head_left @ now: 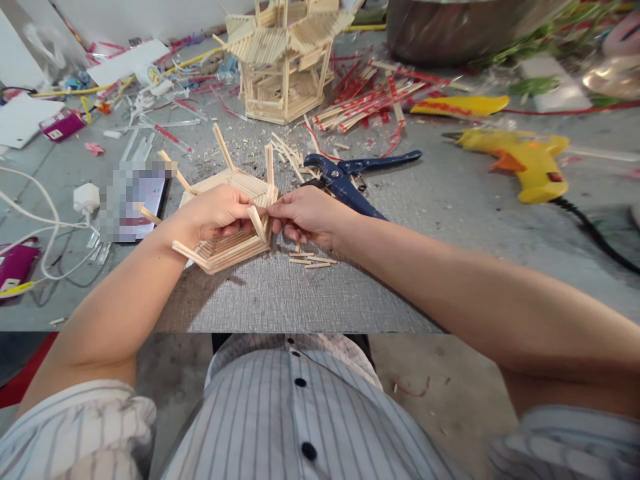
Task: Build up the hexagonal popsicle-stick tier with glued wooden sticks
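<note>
A six-sided frame of pale wooden sticks [223,259] rests on the table, with several short posts sticking up and outward around its rim. Over the frame, my left hand [220,210] pinches with thumb and fingers at the rim's right side, beside a slanted post [257,224]. From the right, my right hand [313,212] pinches at the same spot, its fingertips almost meeting the left ones. Between them shows a sliver of a thin wooden stick [263,210], mostly covered by the fingers. Short cut sticks [315,261] lie just below my right hand.
Blue-handled cutters [350,177] lie beyond my right wrist. A yellow glue gun [525,160] with a black cord is at the right. A taller stick pavilion [285,67] stands behind, near red-wrapped stick bundles [360,103]. A phone [145,207] and white cable [47,220] are left.
</note>
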`<state>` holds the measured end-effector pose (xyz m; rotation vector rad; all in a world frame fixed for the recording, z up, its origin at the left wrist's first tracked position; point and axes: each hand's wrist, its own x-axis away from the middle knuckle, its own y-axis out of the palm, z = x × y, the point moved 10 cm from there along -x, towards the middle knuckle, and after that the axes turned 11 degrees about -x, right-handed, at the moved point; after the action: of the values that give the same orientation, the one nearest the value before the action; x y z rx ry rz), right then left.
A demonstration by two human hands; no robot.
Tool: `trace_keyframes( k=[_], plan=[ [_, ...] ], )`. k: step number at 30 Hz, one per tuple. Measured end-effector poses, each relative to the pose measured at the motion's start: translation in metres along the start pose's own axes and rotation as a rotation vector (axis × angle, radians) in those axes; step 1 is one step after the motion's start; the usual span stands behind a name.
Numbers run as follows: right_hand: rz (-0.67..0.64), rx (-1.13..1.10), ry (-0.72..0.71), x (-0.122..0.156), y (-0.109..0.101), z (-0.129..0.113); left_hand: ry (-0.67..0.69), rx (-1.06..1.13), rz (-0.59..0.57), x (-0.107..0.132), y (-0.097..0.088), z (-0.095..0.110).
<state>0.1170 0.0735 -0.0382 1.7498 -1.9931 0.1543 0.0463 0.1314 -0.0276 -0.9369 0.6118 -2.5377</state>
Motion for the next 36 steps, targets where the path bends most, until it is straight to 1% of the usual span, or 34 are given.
trace_keyframes(
  k=[3, 7, 13, 19, 24, 28, 36],
  plan=[
    [0.009, 0.01, 0.004, 0.0, 0.0, 0.0, -0.004, -0.005, 0.002, 0.003, 0.001, 0.005],
    [0.007, 0.016, 0.01, 0.0, 0.0, 0.001, -0.029, -0.016, 0.009, 0.005, 0.001, 0.006],
    [0.017, 0.009, 0.017, 0.002, -0.001, 0.0, 0.036, 0.001, -0.002, 0.001, 0.001, 0.009],
    [0.004, 0.007, 0.005, 0.0, 0.001, 0.0, 0.004, -0.01, -0.006, 0.001, 0.001, 0.004],
    [0.008, 0.013, -0.009, 0.0, 0.0, -0.001, -0.001, 0.012, 0.022, -0.001, -0.002, 0.0],
    [0.004, 0.013, -0.014, 0.0, 0.0, -0.001, -0.033, 0.018, 0.016, -0.002, -0.002, -0.003],
    [-0.008, 0.006, -0.009, 0.0, 0.0, 0.0, -0.01, 0.009, -0.024, -0.002, 0.0, -0.003]
  ],
)
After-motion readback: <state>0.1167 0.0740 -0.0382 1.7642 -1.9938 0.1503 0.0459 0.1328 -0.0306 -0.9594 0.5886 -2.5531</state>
